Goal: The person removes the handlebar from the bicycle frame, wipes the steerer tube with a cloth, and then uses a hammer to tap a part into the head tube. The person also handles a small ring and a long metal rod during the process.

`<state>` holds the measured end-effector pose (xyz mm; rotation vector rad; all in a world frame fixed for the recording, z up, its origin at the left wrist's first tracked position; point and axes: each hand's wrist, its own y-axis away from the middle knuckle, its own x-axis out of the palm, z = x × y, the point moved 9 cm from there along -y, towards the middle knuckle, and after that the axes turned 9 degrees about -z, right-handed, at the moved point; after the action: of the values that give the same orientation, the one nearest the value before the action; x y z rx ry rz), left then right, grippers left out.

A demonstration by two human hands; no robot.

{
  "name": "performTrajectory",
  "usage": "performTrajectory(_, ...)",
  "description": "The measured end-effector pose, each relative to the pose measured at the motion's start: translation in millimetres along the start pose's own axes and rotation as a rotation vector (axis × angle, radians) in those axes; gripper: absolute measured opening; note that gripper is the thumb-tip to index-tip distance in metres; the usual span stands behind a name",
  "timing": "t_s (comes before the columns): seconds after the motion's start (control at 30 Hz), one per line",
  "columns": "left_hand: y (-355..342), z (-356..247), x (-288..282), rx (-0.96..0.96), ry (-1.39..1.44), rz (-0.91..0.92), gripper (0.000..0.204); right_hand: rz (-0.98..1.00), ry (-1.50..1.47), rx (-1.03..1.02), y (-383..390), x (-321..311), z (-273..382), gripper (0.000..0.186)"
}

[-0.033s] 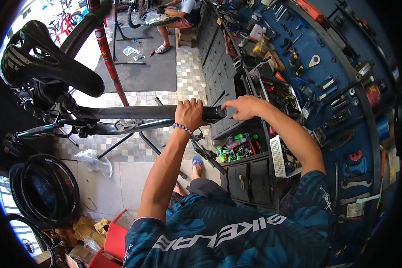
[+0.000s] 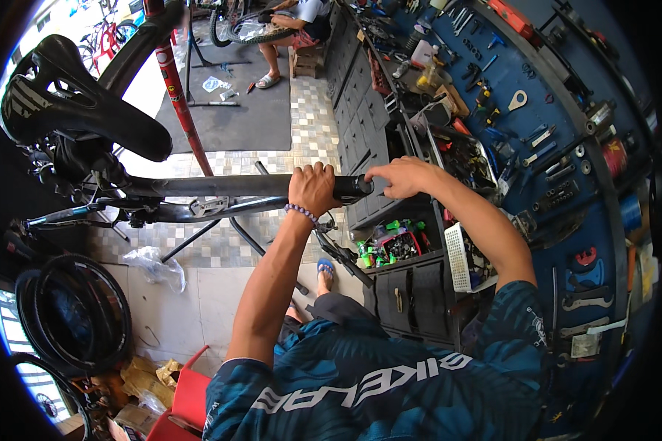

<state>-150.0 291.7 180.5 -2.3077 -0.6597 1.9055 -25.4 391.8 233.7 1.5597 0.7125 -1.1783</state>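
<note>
A black bicycle frame (image 2: pixel 221 185) lies across in front of me, with its black saddle (image 2: pixel 121 121) at the left. My left hand (image 2: pixel 313 189) is wrapped over the frame's top tube, close to the head tube (image 2: pixel 357 184). At the open end of that head tube, the index fingertip of my right hand (image 2: pixel 408 177) touches the rim. The thumb of this hand stays apart below, and I see no tool in it. What lies inside the tube is hidden.
Right of the frame runs a dark drawer cabinet (image 2: pixel 357 110) with a white basket (image 2: pixel 457 257). Tools hang on a blue wall board (image 2: pixel 544 173). A red post (image 2: pixel 180 103) rises behind the frame. Bicycle tyres (image 2: pixel 118 309) and a red chair (image 2: pixel 187 389) are lower left. Another person sits beyond.
</note>
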Motion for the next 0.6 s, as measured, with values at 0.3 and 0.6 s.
performTrajectory(0.3, -1.4, -0.2, -1.0, 0.009, -0.006, -0.010, 0.068, 0.091, -0.196, 0.099, 0.4, 28.7, -8.8, 0.052)
performTrajectory(0.6, -0.9, -1.1, -3.1, 0.001, -0.014, 0.007, 0.068, -0.104, -0.199, 0.065, 2.8, 18.8, -14.4, 0.048)
